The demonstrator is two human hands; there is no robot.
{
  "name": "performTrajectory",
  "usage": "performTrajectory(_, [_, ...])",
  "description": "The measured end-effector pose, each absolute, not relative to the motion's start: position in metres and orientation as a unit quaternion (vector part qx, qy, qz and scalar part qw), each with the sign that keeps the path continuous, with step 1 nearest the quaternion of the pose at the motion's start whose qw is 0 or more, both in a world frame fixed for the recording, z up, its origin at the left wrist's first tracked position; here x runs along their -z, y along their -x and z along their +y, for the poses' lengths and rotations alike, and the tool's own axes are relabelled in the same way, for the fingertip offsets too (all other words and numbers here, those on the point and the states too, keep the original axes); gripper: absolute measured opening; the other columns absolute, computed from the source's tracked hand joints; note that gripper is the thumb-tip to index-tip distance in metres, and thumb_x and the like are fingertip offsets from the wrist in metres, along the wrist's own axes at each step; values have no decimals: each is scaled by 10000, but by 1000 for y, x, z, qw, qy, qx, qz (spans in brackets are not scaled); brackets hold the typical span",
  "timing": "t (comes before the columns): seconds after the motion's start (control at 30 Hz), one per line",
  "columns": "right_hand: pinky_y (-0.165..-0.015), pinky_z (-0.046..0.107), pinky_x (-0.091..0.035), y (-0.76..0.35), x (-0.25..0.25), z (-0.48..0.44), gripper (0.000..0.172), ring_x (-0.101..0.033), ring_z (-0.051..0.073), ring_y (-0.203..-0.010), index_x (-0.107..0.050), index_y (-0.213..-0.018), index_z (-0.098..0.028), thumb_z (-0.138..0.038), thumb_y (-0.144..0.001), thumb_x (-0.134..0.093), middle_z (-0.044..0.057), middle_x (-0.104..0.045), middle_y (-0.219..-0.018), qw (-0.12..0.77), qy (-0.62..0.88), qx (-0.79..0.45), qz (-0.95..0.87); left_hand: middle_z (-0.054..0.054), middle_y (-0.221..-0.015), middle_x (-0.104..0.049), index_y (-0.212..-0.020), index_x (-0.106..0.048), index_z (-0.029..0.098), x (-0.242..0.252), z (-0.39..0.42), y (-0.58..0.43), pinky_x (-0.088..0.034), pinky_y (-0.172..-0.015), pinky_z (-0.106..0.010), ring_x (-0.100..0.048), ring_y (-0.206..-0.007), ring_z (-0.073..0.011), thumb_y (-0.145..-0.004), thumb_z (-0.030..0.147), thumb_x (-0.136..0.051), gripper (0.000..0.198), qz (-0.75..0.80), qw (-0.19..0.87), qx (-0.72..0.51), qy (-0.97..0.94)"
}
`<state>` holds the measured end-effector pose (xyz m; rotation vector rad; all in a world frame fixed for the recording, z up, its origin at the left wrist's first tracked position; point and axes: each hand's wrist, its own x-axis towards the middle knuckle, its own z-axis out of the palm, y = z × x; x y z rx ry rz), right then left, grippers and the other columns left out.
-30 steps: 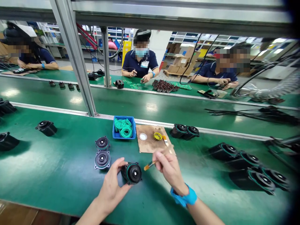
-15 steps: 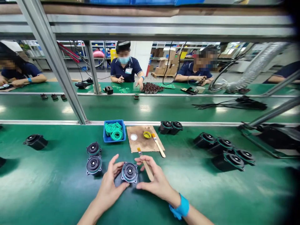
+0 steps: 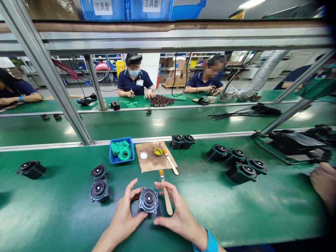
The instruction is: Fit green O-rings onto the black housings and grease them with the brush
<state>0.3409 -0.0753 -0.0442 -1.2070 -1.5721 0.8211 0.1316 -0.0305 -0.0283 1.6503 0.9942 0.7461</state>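
Observation:
A round-topped black motor housing (image 3: 148,201) with a pale flanged rim stands on the green bench between my hands. My left hand (image 3: 128,210) curves around its left side, with the thumb at the near edge and fingertips at the far edge. On the other side, my right hand (image 3: 178,210) holds a wooden-handled brush (image 3: 166,200) in its fingers, bristles pointing away from me. The right thumb reaches toward the housing's near right side; whether it touches cannot be made out. Two similar housings (image 3: 99,189) stand to the left.
Beyond my hands lie a blue tray (image 3: 121,162) of green rings and a cardboard sheet (image 3: 147,166) with a yellow pot (image 3: 158,152) and second brush (image 3: 171,162). More housings (image 3: 241,173) stand right. Another person's hand (image 3: 324,183) rests at the right edge. Metal framing (image 3: 60,87) crosses ahead.
The view has tilted up and turned to the right. The brush in my right hand now points more straight ahead. Another person's hand has come into view on the right.

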Motion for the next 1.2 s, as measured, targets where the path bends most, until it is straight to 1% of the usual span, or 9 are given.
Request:
performTrajectory(0.3, [-946,400,-525,-365,43,-107,812,-638,262,-1072,-355,-1282,-249,-235,-630,-839,127,-571,-1273,524,580,-250,-572,-60,-1176,-634,-1391,-249,281,32,-23,-188,-519,-981,-425,-661,-1054,-215,-658,16,-623,864,314,545,-278,-726])
performTrajectory(0.47, [-897,376,-545,-408,43,-104,667,-651,230,-1016,-354,-1251,-237,-198,-689,-711,118,-588,-1223,510,651,-139,-545,-132,-1347,-527,-1450,-239,264,30,-13,-237,-511,-1012,-466,-531,-1273,-283,-674,27,-627,900,262,506,-286,-770])
performTrajectory(0.63, [-844,397,-558,-467,36,-54,625,-671,255,-953,-378,-1201,-201,-377,-693,-698,124,-635,-1137,488,702,-11,-519,-116,-1467,-437,-1487,-224,316,7,-23,-222,-519,-1009,-456,-500,-1308,-298,-781,98,-593,826,263,327,-270,-867])
performTrajectory(0.8, [-801,469,-543,-506,34,7,746,-663,313,-885,-409,-1132,-162,-673,-647,-655,179,-630,-1064,499,719,35,-482,-126,-1286,-556,-1397,-397,274,-6,-32,-121,-530,-970,-454,-593,-1154,-302,-871,303,-605,566,400,46,-345,-848])
performTrajectory(0.87, [-816,541,-513,-510,33,21,875,-640,372,-919,-418,-1119,-134,-792,-580,-624,230,-601,-1074,512,720,37,-466,-156,-1223,-552,-1370,-400,220,-4,-30,-76,-525,-934,-533,-591,-1105,-351,-803,439,-675,668,485,-28,-363,-795])
performTrajectory(0.97, [-783,555,-502,-499,22,24,953,-632,401,-904,-455,-1096,-138,-836,-484,-666,267,-558,-1136,525,721,75,-447,-174,-1199,-523,-1398,-287,168,5,-27,-30,-529,-888,-585,-588,-1092,-381,-705,530,-718,893,591,-6,-335,-734])
performTrajectory(1.03, [-795,490,-504,-479,6,14,751,-641,351,-908,-482,-1097,-194,-681,-595,-754,220,-583,-1129,556,684,41,-471,-154,-1174,-528,-1388,-235,171,14,-25,-21,-545,-881,-550,-620,-1071,-347,-710,482,-715,887,625,58,-328,-706])
performTrajectory(1.1, [-719,462,-519,-449,-14,-2,626,-646,285,-752,-515,-1033,-219,-602,-620,-788,127,-633,-935,651,610,9,-452,-126,-1138,-551,-1347,-235,190,22,-24,-26,-557,-870,-513,-659,-1026,-308,-748,420,-682,782,641,109,-350,-674])
performTrajectory(1.2, [-576,368,-514,-396,-38,-22,375,-586,195,-595,-591,-954,-210,-554,-819,-653,68,-625,-783,684,549,-128,-463,-106,-1096,-598,-1289,-271,205,28,-25,-47,-561,-857,-481,-685,-982,-281,-770,349,-648,657,647,151,-385,-640])
